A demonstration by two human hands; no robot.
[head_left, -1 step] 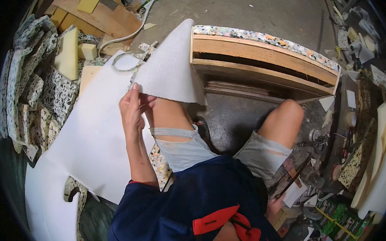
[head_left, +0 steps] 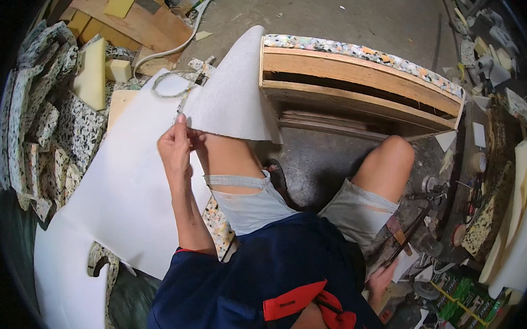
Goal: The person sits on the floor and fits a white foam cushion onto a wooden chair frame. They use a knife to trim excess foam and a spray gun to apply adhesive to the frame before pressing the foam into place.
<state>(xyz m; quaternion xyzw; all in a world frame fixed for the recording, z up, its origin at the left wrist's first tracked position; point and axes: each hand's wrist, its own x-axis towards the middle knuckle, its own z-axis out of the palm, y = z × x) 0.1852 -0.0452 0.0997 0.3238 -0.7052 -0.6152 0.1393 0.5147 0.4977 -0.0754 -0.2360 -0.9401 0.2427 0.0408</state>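
On the concrete floor [head_left: 319, 17] stands an open wooden frame [head_left: 340, 66]. At the frame's left end hangs a pale fabric sheet [head_left: 231, 91], its near left corner pinched between my left fingers [head_left: 181, 124]. Beside a long dark object [head_left: 416, 227] are my right fingers [head_left: 384, 271]; whether they grasp it, I cannot tell.

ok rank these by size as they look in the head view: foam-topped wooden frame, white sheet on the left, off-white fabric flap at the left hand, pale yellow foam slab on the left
1. White sheet
2. Foam-topped wooden frame
3. Off-white fabric flap
4. Pale yellow foam slab
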